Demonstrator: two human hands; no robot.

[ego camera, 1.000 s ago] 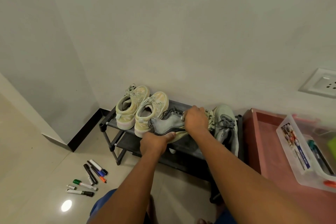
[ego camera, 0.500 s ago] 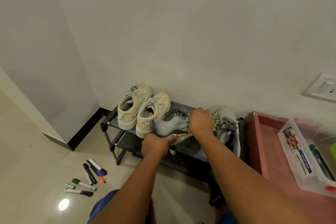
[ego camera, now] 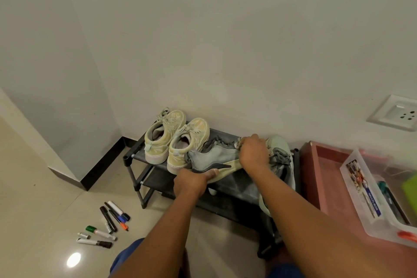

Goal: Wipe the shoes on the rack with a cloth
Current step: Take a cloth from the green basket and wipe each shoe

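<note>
Rack, top shelf: two cream shoes left; grey shoe tilted on its side, gripped at the sole by left hand; right hand clutches cloth against it. Clear box, right: pens.

Right hand hides grey shoe toe and most of the cloth; box right of rack cut off by frame edge.
</note>
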